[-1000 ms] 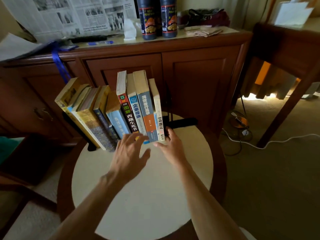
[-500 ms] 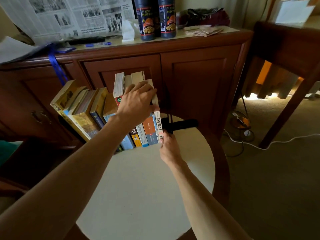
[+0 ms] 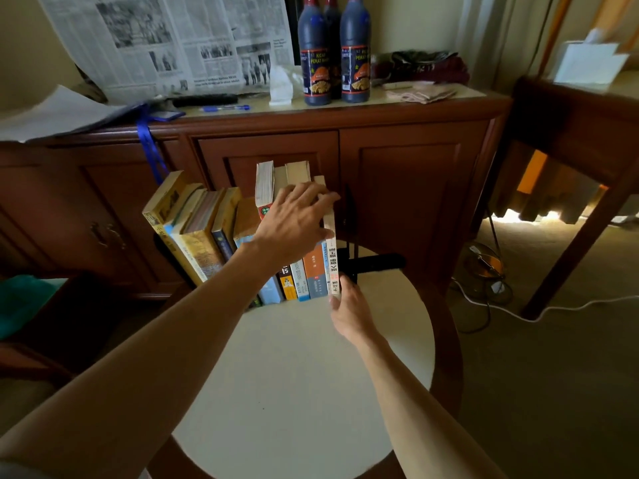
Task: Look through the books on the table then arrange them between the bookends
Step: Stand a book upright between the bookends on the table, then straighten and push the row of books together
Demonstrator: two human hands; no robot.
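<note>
Arranging step underway: row of books stands on the round bench, those away from both hands leaning. Left hand, fingers spread open, lies over tops of the upright vols; right hand pinches foot of the thin white book at row's end, black bookend just beyond it. Next, prob.: square that book up, close bookend against it w/o tipping the row.

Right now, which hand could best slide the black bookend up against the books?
Probably the right hand. It sits at the bottom of the thin white book, right beside the bookend. The left hand is busy higher up, spread over the tops of the books, steadying them.
</note>
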